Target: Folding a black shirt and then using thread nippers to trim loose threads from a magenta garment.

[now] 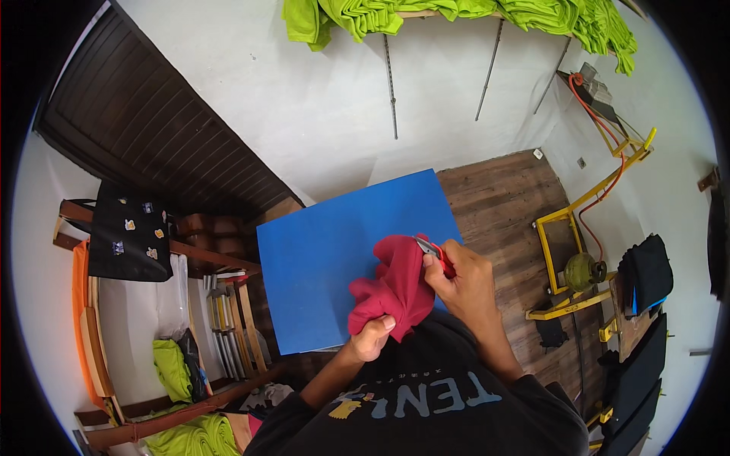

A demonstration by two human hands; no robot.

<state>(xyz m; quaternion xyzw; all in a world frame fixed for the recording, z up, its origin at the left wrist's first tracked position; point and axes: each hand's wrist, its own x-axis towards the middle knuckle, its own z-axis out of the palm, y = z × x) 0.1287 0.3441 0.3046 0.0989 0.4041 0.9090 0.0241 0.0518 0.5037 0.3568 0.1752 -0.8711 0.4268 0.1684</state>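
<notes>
A dark red cloth (393, 285), bunched and folded, is held up in front of my chest, over the near edge of a blue tabletop (319, 268). My left hand (372, 338) grips its lower part, thumb on top. In my right hand (465, 279) is a small pair of thread snips (430, 249) with red handles. Their metal blades lie against the upper right edge of the cloth. Whether the blades are apart or together is too small to tell. Part of the cloth beneath my left fingers is hidden.
Bright green garments (365, 17) drape over a wall shelf at the top. A dark slatted door (142, 108) stands left. Wooden shelving (217, 259) carries a black bag (128, 239). On the right are a yellow metal frame (544, 251), a green gas cylinder (579, 272) and dark folded cloth (644, 273).
</notes>
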